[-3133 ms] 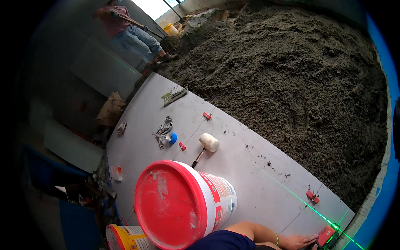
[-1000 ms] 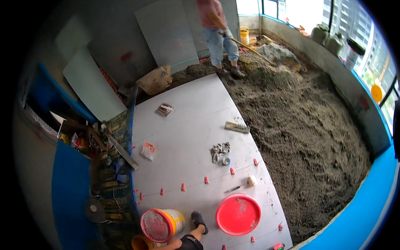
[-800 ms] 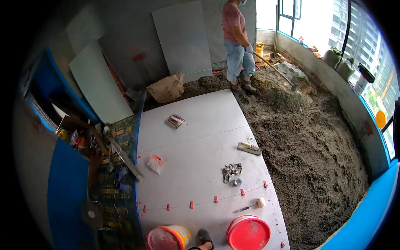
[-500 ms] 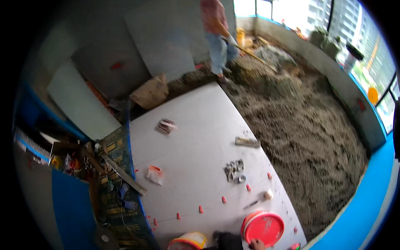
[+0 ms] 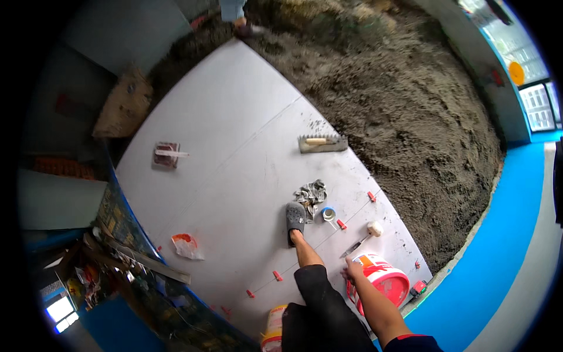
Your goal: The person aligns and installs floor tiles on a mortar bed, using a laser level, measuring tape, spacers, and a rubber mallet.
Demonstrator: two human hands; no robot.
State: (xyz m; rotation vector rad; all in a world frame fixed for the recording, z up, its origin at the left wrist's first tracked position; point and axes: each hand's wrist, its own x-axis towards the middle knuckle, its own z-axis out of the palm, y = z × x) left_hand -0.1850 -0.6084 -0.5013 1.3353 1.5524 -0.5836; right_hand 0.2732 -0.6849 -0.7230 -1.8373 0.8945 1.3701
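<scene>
My right hand [image 5: 353,270] reaches in from the lower right, its fingers closed at the side of a red and white bucket [image 5: 366,260]. The bucket's red handle [image 5: 349,290] runs down from my fingers, and its round red top faces up toward me. My left hand is out of view. Just beyond the bucket lies a white-headed mallet [image 5: 375,229] with a dark handle. My foot, in a grey clog [image 5: 295,216], stands on the pale floor slabs [image 5: 234,205], beside a crumpled grey rag [image 5: 312,192] and a roll of tape [image 5: 329,215].
Several red tile wedges [image 5: 277,275] line a seam. A notched trowel [image 5: 323,144] lies near rough wet mortar [image 5: 410,135]. Leftward are a dark red pad tool [image 5: 167,155] and a plastic bag [image 5: 186,246]. A second bucket [image 5: 274,325] stands by my leg; another person's foot [image 5: 249,27] shows far off.
My view has tipped down, leaving mostly the other person's lower leg visible. My foot now shows on the slabs. My right hand has shifted from the bucket's near rim to its far left side.
</scene>
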